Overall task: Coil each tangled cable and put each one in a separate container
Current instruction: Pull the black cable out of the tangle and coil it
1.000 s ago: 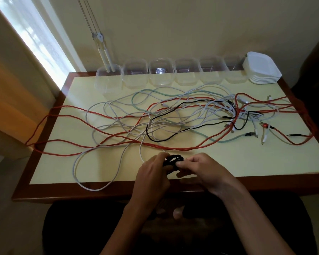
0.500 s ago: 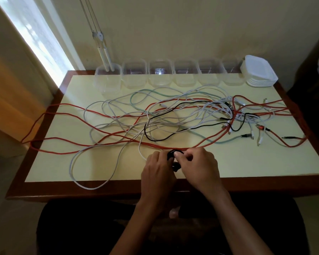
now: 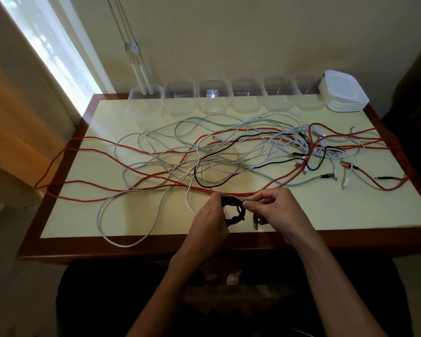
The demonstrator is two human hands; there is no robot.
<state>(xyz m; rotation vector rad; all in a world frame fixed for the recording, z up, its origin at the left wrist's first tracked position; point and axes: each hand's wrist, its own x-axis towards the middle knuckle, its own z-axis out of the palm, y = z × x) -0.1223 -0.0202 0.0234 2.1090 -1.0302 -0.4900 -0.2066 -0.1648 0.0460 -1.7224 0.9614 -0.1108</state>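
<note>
A small coil of black cable hangs just above the table's front edge. My left hand grips its left side. My right hand pinches the coil's top right strand, and a plug end dangles below its fingers. Behind the hands lies a tangle of cables: long red ones, white ones, a pale green one and another black one. Several clear containers stand in a row along the back edge.
The cream table with a brown rim fills the view. A stack of white lids sits at the back right corner. Red cable loops hang over the left edge. Blind cords dangle into the leftmost container.
The hands have drawn slightly apart, so more of the black coil shows between them and the plug end now hangs free under my right hand.
</note>
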